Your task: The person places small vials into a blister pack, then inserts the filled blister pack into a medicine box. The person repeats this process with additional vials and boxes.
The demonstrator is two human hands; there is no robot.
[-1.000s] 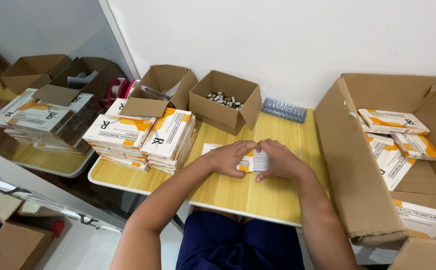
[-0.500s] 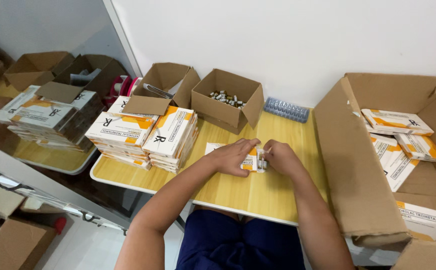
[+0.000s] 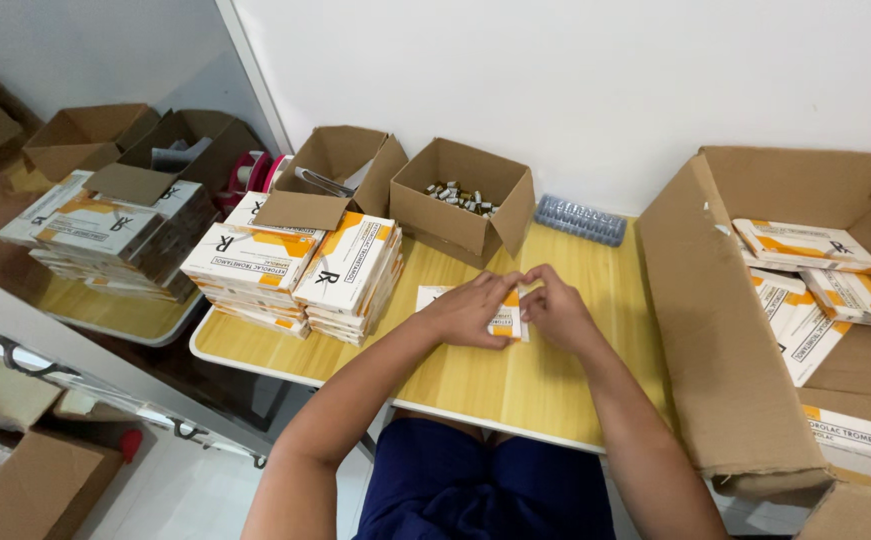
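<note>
Table [image 3: 515, 385]: 1 flat carton [image 3: 503, 318] lies on it, pinched between the fingers [image 3: 500, 290] of the left hand [image 3: 470, 310] and right hand [image 3: 555, 312]. Left of the fingers, 2 stacks of cartons [image 3: 295, 270]; behind the fingers, 2 open boxes [image 3: 460, 200], the nearer holding vials [image 3: 460, 196], with a tray [image 3: 580, 218] beside it. Right of the fingers, 1 large box [image 3: 725, 320] with cartons inside.

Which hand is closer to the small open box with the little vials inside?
The left hand, slightly. It is below the vial box, almost straight under it. The right hand is below too, but further to the right.
</note>
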